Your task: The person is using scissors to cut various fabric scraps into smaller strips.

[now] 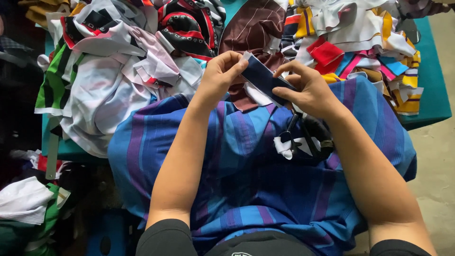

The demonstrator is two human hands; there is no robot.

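Observation:
Both my hands hold a narrow dark navy fabric strip (263, 77) with white backing, stretched between them. My left hand (222, 72) pinches its upper left end. My right hand (307, 87) grips its lower right end. Under my arms a blue and purple striped garment (237, 156) is spread over my lap. A pair of black-handled scissors (308, 137) lies on that garment, just below my right hand, next to a small white scrap (283, 147).
A pile of striped and coloured garment pieces (142, 52) covers the teal table (429, 76) ahead. A maroon striped piece (256, 28) lies behind my hands. More cloth (26, 201) sits on the floor at the lower left. Bare concrete floor (438, 166) runs along the right.

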